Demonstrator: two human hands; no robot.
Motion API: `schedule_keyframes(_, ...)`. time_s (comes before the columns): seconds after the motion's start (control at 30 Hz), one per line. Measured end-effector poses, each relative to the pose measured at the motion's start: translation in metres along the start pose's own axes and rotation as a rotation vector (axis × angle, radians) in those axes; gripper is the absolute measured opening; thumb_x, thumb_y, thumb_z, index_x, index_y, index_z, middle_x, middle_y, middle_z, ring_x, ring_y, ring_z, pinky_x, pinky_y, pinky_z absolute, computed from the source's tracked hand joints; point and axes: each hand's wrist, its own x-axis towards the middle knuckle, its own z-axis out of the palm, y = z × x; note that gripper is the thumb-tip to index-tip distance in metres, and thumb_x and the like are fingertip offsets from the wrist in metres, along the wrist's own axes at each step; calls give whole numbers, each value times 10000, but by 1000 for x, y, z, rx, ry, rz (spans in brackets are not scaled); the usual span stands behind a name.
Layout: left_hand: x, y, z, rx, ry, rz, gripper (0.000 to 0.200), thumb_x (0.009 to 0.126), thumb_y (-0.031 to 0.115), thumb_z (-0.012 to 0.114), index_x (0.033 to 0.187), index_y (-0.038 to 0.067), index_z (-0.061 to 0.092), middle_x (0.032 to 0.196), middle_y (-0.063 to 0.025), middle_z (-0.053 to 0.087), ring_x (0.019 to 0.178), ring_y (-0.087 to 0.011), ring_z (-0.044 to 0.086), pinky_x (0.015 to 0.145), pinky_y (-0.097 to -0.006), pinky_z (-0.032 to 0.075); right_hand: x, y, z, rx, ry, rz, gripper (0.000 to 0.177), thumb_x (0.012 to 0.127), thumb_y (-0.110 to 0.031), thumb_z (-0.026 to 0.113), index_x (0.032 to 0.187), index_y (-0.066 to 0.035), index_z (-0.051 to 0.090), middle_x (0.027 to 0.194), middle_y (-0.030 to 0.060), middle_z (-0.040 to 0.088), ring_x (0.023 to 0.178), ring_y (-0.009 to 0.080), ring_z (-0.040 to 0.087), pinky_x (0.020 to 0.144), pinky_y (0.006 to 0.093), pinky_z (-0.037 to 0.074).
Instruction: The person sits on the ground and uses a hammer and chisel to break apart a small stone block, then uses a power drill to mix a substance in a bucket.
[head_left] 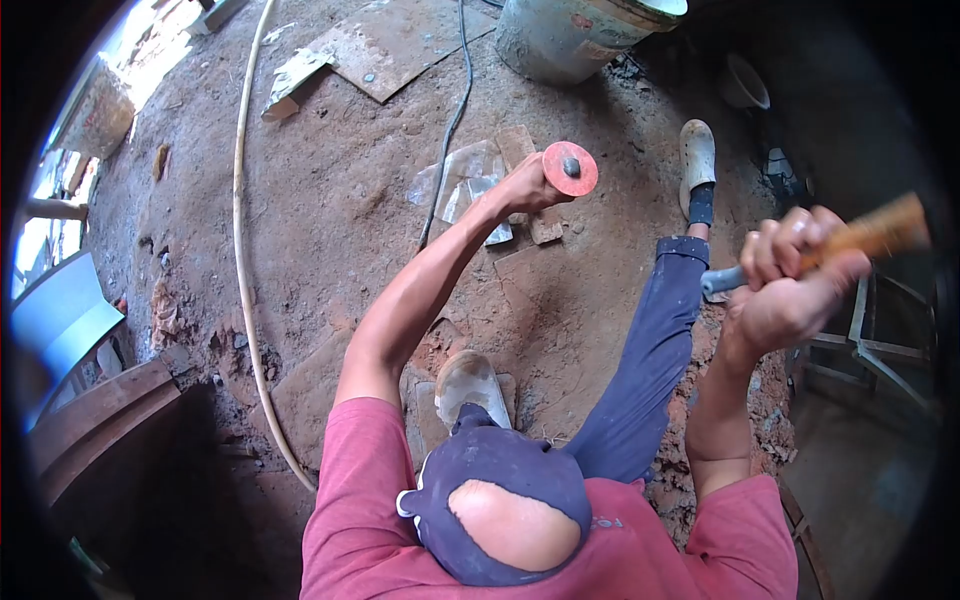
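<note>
My left hand (537, 188) is closed around a chisel, seen end-on. Its round red hand guard (568, 168) faces up, with the dark struck end (571, 167) in the middle. Below the fist, the blade is hidden. Raised at the right, my right hand (790, 285) grips a hammer by its handle. The grey handle end (722, 282) sticks out to the left of the fist, and an orange-brown part (885, 230) reaches out to the right, smeared by motion. I cannot make out the hammer's head clearly. Broken flat pieces (470, 180) lie on the ground around the left hand.
A bucket (560, 45) stands ahead, with a dark cable (460, 95) beside it. A pale hose (240, 180) runs along the left. A flat board (390, 45) lies farther off. My bent knee (515, 520) and dusty shoes (698, 155) are close by. A metal frame (865, 345) stands at right.
</note>
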Motion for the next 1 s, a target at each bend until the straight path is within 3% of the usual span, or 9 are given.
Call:
schedule_keyframes(0.07, 0, 4, -1, -1, 6, -20, 350, 788, 149, 746, 1082, 32, 596, 994, -71, 641, 924, -153, 587, 857, -332, 491, -11, 28, -1, 202, 57, -333, 481, 1009, -539, 334, 932, -86, 477, 588, -32, 361, 409, 47, 314, 339, 205, 256)
schedule_keyframes(0.13, 0, 5, -4, -30, -6, 8, 345, 789, 143, 741, 1081, 31, 597, 998, -73, 641, 924, -155, 587, 860, -332, 490, -43, 94, -18, -887, -250, -216, 500, 1029, -470, 323, 793, -68, 504, 609, 19, 489, 456, 122, 420, 471, 297, 382)
schedule_keyframes(0.17, -2, 6, -1, -66, -25, 31, 340, 790, 137, 737, 1081, 30, 597, 1002, -75, 642, 925, -157, 587, 863, -333, 489, -46, 126, -42, -814, -382, 303, 555, 1030, -485, 316, 720, -56, 483, 596, 11, 486, 508, 118, 430, 515, 301, 377)
schedule_keyframes(0.43, 0, -5, 3, -23, -6, 34, 305, 798, 123, 725, 1056, 28, 592, 966, -52, 632, 872, -135, 564, 780, -324, 502, -47, 87, -16, -552, -123, 253, 541, 1035, -482, 331, 733, -58, 479, 588, -30, 401, 527, 61, 375, 478, 252, 288)
schedule_keyframes(0.63, 0, 0, 1, -72, -11, 5, 349, 792, 150, 742, 1079, 29, 584, 972, -66, 632, 914, -142, 568, 832, -332, 490, -33, 70, -22, -406, -236, 695, 522, 1014, -533, 342, 833, -84, 539, 585, -100, 396, 451, 0, 347, 385, 174, 275)
schedule_keyframes(0.73, 3, -10, 6, -45, 58, 106, 342, 760, 158, 748, 1041, 19, 611, 931, -99, 664, 866, -177, 607, 807, -347, 501, 8, -15, -1, -53, 8, 183, 473, 1018, -505, 365, 903, -73, 517, 611, -50, 398, 435, 22, 289, 359, 194, 241)
schedule_keyframes(0.83, -1, -9, 3, -38, 35, 76, 355, 754, 159, 757, 1045, 19, 612, 926, -101, 665, 862, -178, 609, 808, -348, 503, 38, -19, -40, 560, -329, -184, 460, 996, -535, 399, 890, -96, 487, 632, -28, 390, 445, 54, 301, 367, 215, 221)
schedule_keyframes(0.93, 4, -8, -4, 4, -38, 53, 366, 805, 168, 728, 1106, 20, 581, 983, -87, 640, 930, -163, 579, 850, -338, 487, -32, 88, -16, -262, 84, -482, 425, 1027, -438, 356, 862, -93, 541, 605, -6, 462, 487, 103, 428, 401, 254, 319)
schedule_keyframes(1.0, 2, -9, 5, -84, -37, 62, 358, 810, 144, 717, 1118, 23, 581, 990, -86, 644, 936, -164, 582, 856, -336, 487, -51, 124, -32, -929, -313, 192, 484, 1025, -424, 373, 738, -76, 550, 572, 15, 536, 514, 99, 490, 460, 286, 379)
